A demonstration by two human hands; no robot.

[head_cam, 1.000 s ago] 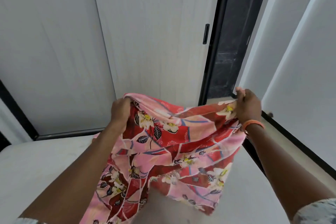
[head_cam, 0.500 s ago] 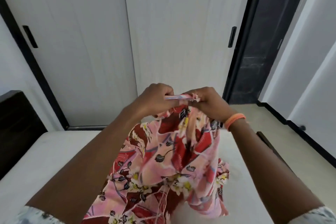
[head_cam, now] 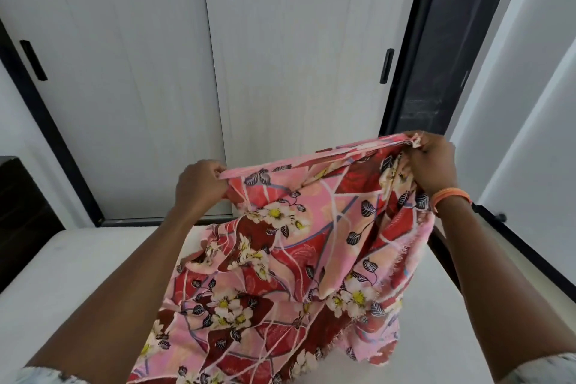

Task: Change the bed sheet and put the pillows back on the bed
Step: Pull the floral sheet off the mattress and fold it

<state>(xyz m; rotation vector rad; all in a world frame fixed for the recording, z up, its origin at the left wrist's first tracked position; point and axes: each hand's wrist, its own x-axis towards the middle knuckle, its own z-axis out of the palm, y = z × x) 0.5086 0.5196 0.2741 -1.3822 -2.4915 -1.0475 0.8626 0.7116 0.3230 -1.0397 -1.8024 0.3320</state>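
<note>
Both hands hold the floral sheet (head_cam: 280, 259) up in the middle of the frame, above the bare mattress (head_cam: 78, 274) that fills the lower part of the picture. The left hand (head_cam: 199, 185) is clenched round the sheet's top edge at centre left; the right hand (head_cam: 431, 162), with an orange wristband (head_cam: 450, 196) just below it, grips a bunched corner higher up at centre right. Between them the hem runs taut and slanted, and the rest of the cloth hangs down in folds toward the lower edge of the frame. No pillows are in view.

Judging by the bare mattress, the new sheet is only now being opened out, so the spreading is not yet done.

Several things could go wrong from here. The cloth is much gathered below the hands, so a throw over the bed may land it twisted or doubled, and it would need pulling straight. The right side edge looks frayed, with loose threads, and a hard tug there might tear it further. With one hand higher than the other, the sheet may fall askew, leaving one side short. The wardrobe doors (head_cam: 280, 72) stand close behind the bed in the upper part of the frame, so a wide fling could carry the cloth against them or off the far side.
</note>
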